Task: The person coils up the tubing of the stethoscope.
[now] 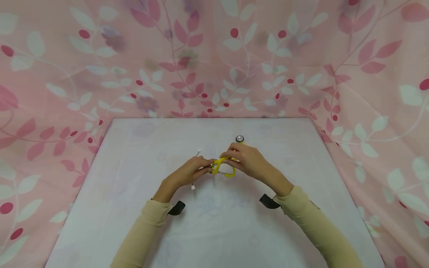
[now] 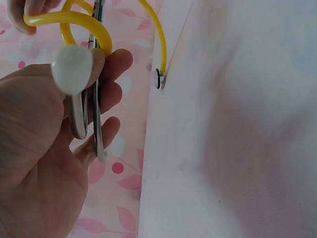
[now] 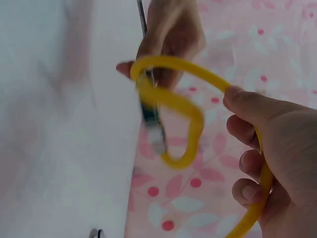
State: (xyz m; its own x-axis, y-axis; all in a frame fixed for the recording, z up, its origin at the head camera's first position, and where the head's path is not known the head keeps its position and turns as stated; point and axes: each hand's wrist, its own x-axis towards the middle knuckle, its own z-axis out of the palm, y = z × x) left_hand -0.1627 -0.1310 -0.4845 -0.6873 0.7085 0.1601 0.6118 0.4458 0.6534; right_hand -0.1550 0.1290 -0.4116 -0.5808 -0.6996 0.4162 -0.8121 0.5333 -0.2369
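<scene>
A stethoscope (image 1: pixel 219 163) is held between both hands near the middle of the table (image 1: pixel 214 230), its looped tubing (image 3: pixel 195 126) bent around the metal ear tubes (image 2: pixel 97 124). Taking the far table edge as 12 o'clock, the left hand (image 1: pixel 191 170) lies at 9 o'clock of the loop, thumb and fingers clamped on the ear tubes close to the coil; the right hand (image 1: pixel 249 160) lies at about 3 o'clock, thumb and fingers closed round the tubing. The chest piece (image 1: pixel 240 139) sits toward 1 o'clock of the loop; whether it touches the table I cannot tell. The white ear tips (image 1: pixel 199 150) stick out at 1 and 6 o'clock of the left hand. The whole thing is probably light; the tubing looks soft, springy and a little grippy, apt to uncurl if let go, while the ear tubes look stiff, smooth and slicker. The disc end is likely its heaviest part and may swing. Good holds would be the ear tubes near the tubing and the tubing beside each bend, sparing the ear tips. No container shows in any view.
</scene>
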